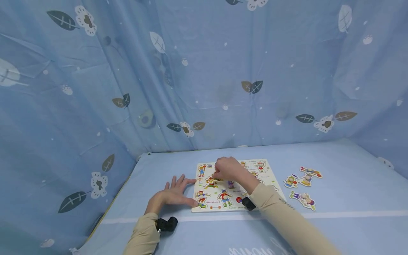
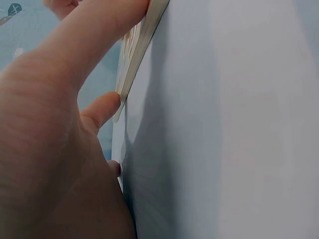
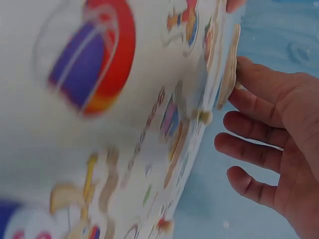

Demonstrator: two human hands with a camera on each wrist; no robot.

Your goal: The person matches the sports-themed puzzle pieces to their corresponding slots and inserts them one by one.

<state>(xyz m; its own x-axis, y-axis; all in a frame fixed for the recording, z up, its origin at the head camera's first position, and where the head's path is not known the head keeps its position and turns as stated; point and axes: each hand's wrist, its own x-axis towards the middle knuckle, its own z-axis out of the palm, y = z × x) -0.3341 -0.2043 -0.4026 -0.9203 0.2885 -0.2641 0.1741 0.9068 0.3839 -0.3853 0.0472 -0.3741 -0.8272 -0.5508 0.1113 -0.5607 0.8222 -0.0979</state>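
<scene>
A white wooden puzzle board (image 1: pixel 207 209) printed with sports figures lies flat on the table. My left hand (image 1: pixel 175 193) has its fingers spread beside the board's left edge. In the left wrist view, the thumb and one finger of this hand (image 2: pixel 55 109) touch the board's side (image 2: pixel 134 64). Over the upper left part of the board is my right hand (image 1: pixel 230 169). As the right wrist view shows, its thumb and index finger pinch a thin wooden puzzle piece (image 3: pixel 230 69), seen edge-on just off the board. The piece's picture is hidden; the other fingers are loosely bent.
Several loose puzzle pieces (image 1: pixel 302 199) lie on the table right of the board, some overlapping. Knobbed figures such as the roller skater (image 1: pixel 225 197) and the skateboarder (image 1: pixel 202 199) are on the board. A blue patterned curtain (image 1: pixel 223 71) hangs behind the table.
</scene>
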